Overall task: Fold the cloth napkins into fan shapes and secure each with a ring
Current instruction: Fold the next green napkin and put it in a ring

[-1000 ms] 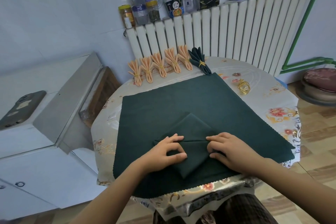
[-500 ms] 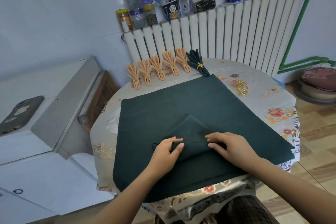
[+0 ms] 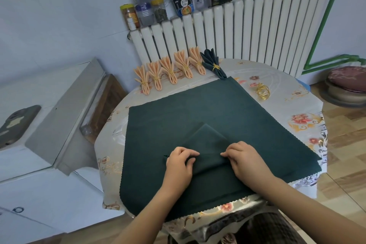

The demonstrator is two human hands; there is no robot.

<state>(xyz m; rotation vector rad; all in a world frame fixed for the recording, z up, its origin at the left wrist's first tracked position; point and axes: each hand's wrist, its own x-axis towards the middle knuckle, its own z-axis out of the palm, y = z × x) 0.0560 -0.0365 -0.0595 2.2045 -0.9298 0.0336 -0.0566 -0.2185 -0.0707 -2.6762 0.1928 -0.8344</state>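
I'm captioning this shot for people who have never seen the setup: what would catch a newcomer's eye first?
First, the two hands at the near edge: the left hand and right hand pinch a pleat in a folded dark green napkin, which lies on a large green cloth covering the round table. Next, the row of finished fans at the far edge, five peach napkins and one green fan, with spare gold rings to the right.

Single head-worn view, looking forward and steeply down, close over the round table [image 3: 293, 109]; radiator [image 3: 247, 31] behind, wide-angle.
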